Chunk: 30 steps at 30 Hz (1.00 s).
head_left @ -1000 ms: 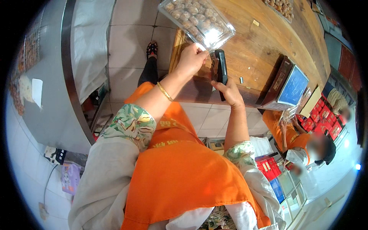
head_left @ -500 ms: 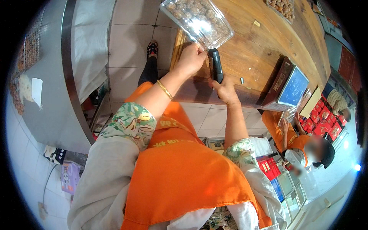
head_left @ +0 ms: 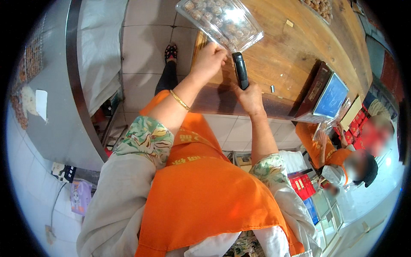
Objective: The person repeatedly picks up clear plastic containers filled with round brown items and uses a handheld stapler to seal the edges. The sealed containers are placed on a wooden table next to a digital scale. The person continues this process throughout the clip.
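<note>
My left hand (head_left: 207, 62) pinches the near edge of a clear plastic box (head_left: 220, 23) of round, speckled balls, held over the wooden table's left end (head_left: 274, 51). My right hand (head_left: 250, 98) grips a black stapler (head_left: 240, 70), whose far tip meets the box's near edge just right of my left fingers. A small metal piece (head_left: 272, 88) lies on the table to the right of the stapler.
Right on the table stands a brown scale with blue top (head_left: 329, 96); another box of balls (head_left: 319, 8) lies farther back. A co-worker in orange (head_left: 334, 158) handles clear bags near red boxes (head_left: 299, 184). A steel counter (head_left: 60, 124) is on my left.
Both hands, the box and the stapler have shifted slightly upward in view, with the stapler turned to show more of its black top. The co-worker's hands have moved.
</note>
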Available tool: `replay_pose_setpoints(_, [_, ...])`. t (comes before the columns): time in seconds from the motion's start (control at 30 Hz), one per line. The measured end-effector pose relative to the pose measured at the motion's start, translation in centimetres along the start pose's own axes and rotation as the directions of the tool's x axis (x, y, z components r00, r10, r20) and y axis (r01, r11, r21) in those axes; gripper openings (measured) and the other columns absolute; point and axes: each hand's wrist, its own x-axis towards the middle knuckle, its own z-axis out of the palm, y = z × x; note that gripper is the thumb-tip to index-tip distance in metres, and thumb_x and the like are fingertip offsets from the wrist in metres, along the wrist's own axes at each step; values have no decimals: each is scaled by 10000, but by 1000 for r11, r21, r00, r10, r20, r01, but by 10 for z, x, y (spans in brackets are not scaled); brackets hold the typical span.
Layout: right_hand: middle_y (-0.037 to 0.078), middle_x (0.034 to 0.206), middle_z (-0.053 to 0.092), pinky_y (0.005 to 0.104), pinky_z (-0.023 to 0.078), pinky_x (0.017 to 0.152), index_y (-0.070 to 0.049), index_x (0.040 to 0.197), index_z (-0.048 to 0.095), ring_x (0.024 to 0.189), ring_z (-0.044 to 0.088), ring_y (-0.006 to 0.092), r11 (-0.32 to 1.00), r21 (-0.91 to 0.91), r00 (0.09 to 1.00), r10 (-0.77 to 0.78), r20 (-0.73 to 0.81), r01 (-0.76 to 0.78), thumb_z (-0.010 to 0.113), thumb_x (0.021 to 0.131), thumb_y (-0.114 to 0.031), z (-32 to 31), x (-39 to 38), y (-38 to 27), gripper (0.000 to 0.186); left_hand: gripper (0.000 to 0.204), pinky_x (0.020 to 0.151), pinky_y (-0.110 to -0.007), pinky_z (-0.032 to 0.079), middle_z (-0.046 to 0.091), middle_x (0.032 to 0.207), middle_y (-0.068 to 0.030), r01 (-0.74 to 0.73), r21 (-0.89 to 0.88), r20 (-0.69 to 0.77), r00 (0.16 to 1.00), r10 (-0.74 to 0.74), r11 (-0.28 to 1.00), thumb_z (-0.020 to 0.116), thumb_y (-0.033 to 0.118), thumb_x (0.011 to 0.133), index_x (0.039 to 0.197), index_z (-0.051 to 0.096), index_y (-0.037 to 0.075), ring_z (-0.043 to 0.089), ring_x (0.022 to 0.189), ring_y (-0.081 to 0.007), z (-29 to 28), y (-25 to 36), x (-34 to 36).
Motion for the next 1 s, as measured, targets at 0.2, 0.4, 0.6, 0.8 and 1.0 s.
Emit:
replay_pose_setpoints(0.2, [99, 669, 583, 335, 419, 579, 39, 767, 593, 615, 532, 178, 951, 283, 978, 68, 196, -123, 632, 758, -258, -4, -5, -1, 299, 129, 588, -227, 415, 566, 716, -48, -19, -132, -101, 995, 5, 991, 515, 132, 836, 758, 518, 29, 519, 644, -101, 1, 5, -2])
replay_pose_setpoints(0.4, [35, 660, 566, 286, 385, 539, 34, 764, 584, 583, 481, 135, 965, 246, 995, 96, -4, -92, 625, 761, -204, -1, -17, -10, 241, 84, 544, -233, 426, 555, 687, -57, 2, -284, -125, 991, -39, 959, 521, 78, 802, 754, 505, 12, 512, 582, -113, 22, 16, -8])
replay_pose_setpoints(0.6, [28, 613, 528, 291, 370, 521, 9, 716, 581, 556, 463, 121, 894, 436, 994, 108, 5, -100, 626, 750, -195, -16, -15, -6, 212, 93, 545, -218, 411, 560, 695, -48, -15, -232, -101, 995, -9, 973, 513, 101, 819, 755, 513, 33, 516, 597, -103, 35, 27, -7])
replay_pose_setpoints(0.8, [74, 776, 610, 261, 395, 646, 34, 829, 602, 712, 543, 141, 694, 690, 979, 149, 141, -205, 595, 770, -152, -21, -27, 44, 195, 85, 544, -220, 402, 563, 713, -42, -15, -228, -136, 991, -16, 974, 507, 108, 833, 786, 516, 38, 521, 617, -101, 38, 22, 2])
replay_pose_setpoints(1.0, [120, 892, 628, 274, 432, 742, 69, 936, 588, 816, 590, 172, 561, 801, 977, 156, 147, -211, 567, 796, -113, -2, -54, 64, 231, 74, 556, -212, 408, 586, 747, -35, 96, -258, -101, 987, -126, 961, 548, 110, 831, 812, 524, 43, 534, 657, -90, 51, -2, 8])
